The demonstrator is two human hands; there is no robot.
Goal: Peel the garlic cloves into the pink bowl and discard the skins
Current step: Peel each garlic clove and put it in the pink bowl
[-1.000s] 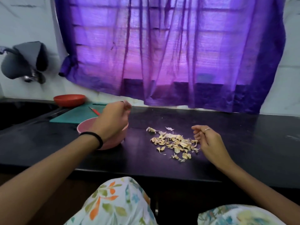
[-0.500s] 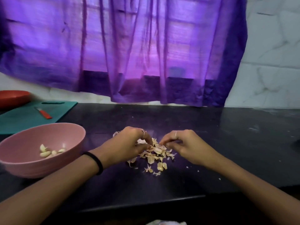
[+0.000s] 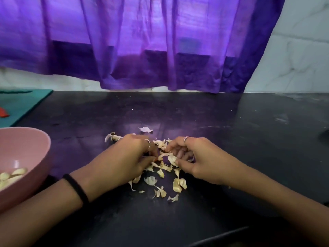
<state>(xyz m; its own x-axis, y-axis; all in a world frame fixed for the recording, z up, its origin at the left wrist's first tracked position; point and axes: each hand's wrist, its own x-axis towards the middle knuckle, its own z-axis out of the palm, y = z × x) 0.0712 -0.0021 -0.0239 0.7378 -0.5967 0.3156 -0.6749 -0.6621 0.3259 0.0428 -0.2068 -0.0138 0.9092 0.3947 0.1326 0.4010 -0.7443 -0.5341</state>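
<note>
Head view: against the frame half a second back, the camera sits closer and lower; the pink bowl [image 3: 26, 152] has slid to the left edge and is now cut off there, and the red bowl at far left has gone from sight; both hands have stayed on the garlic skins [image 3: 161, 172] in the middle of the black table [image 3: 249, 139]. The left hand [image 3: 124, 161] lies curled over the left side of the pile, fingertips tucked into the skins; the right hand [image 3: 199, 160] is curled too, thumb and fingers pinching a pale skin at the pile's centre; the two hands nearly meet. Peeled garlic cloves [image 3: 10, 176] lie in the bowl's bottom, near left. To the right of the pile the table runs dark and bare to the frame edge; its near edge shows at lower right. A teal cutting board [image 3: 21, 102] is cut off at far left, with a red object [image 3: 4, 112] only partly in view on it. A purple curtain [image 3: 142, 41] hangs behind. What the left fingers hold beneath the palm is hidden.
</note>
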